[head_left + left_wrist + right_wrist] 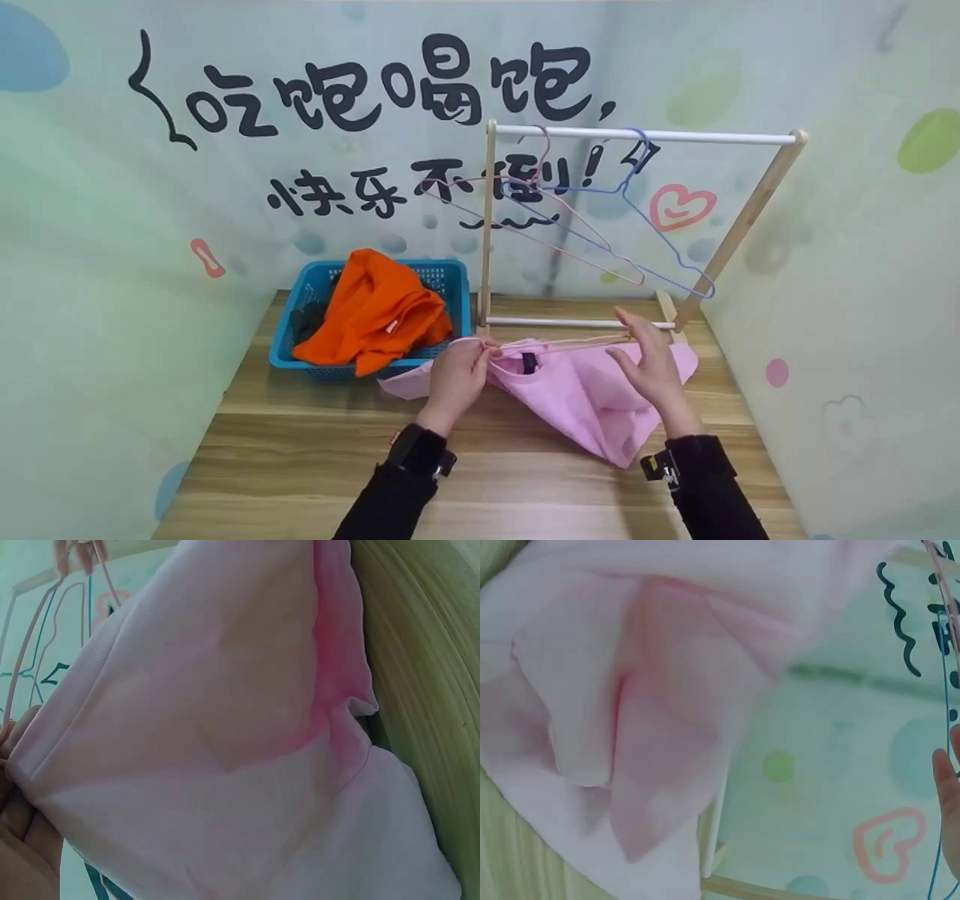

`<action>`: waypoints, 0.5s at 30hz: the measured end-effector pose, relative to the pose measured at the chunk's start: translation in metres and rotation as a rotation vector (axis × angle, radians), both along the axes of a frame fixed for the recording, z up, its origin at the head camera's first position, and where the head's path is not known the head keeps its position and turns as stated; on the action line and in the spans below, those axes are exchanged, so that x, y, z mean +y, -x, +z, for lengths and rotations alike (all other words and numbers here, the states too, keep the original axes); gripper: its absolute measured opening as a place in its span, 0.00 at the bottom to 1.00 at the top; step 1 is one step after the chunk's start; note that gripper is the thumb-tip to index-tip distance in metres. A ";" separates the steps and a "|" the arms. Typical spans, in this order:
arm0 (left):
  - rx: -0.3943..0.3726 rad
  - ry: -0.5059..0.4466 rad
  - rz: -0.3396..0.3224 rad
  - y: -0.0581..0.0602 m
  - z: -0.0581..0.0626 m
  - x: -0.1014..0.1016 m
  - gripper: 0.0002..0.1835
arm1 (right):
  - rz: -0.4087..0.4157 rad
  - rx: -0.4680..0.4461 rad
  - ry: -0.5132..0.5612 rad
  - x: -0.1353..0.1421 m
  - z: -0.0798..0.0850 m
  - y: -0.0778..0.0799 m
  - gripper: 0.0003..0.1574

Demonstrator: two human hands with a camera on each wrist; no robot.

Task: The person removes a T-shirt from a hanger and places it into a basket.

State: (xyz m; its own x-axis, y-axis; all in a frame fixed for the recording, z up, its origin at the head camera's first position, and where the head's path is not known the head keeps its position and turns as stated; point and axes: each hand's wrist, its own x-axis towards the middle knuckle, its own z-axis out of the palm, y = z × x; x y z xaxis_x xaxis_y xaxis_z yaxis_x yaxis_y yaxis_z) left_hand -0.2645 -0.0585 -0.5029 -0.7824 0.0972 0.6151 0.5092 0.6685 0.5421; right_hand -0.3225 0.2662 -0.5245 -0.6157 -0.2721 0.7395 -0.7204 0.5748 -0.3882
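Observation:
A pink shirt [574, 401] lies spread over the table, with a dark label [529, 363] at its neck. My left hand [459, 379] pinches the neckline together with a thin pink hanger [570, 343]. In the left wrist view, the raised cloth [202, 690] fills most of the picture, and the left fingers [22, 802] grip its collar edge. My right hand [652, 367] is at the hanger's other end, fingers extended and thumb spread apart. The right wrist view shows that hand [951, 802] at the edge, beside folds of the shirt [667, 712].
Behind the shirt stands a wooden rack with a white top rail [705, 139]. A pink hanger [544, 169] and a blue hanger [626, 180] hang from it. On the left, a blue basket [281, 349] holds an orange garment [382, 307] and something dark.

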 end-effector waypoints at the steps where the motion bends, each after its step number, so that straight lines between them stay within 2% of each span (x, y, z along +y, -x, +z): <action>1: -0.002 0.007 0.002 0.000 0.000 0.001 0.04 | 0.020 0.028 -0.028 -0.002 0.002 0.000 0.38; 4: -0.012 0.014 -0.004 0.001 0.000 0.004 0.05 | 0.049 0.079 -0.111 -0.008 0.005 -0.003 0.31; 8: -0.014 0.024 -0.028 0.001 -0.001 0.006 0.05 | 0.042 0.062 -0.177 -0.016 0.005 -0.006 0.17; 11: -0.010 0.037 -0.048 0.002 -0.002 0.005 0.05 | 0.022 0.032 -0.163 -0.018 0.002 -0.007 0.11; 15: -0.039 0.053 -0.082 0.003 -0.002 0.001 0.10 | 0.013 0.001 -0.105 -0.016 -0.001 -0.008 0.10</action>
State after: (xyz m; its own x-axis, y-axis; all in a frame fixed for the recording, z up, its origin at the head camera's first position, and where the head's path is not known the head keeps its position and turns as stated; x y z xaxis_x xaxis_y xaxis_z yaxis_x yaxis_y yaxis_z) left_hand -0.2679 -0.0571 -0.5053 -0.7935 0.1938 0.5769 0.5430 0.6535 0.5274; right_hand -0.3149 0.2504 -0.5252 -0.6111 -0.3557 0.7071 -0.7282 0.6028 -0.3261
